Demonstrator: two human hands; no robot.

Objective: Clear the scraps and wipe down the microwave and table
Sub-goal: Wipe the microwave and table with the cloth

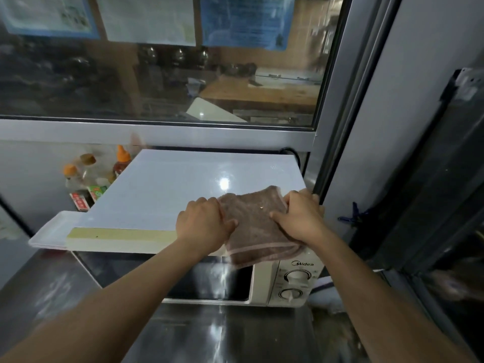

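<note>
The microwave (167, 189) top lies open leftward; window frame (337, 142) blocks the right.

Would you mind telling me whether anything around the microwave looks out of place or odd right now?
A small pale crumb sits on the brown cloth that both hands hold on the microwave top. The cloth's front edge droops over the door. White trays jut out past the microwave's left side.

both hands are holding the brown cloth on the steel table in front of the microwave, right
Not quite. In the head view both the left hand and right hand do hold the brown cloth, but it lies on top of the microwave, not on the steel table in front.
</note>
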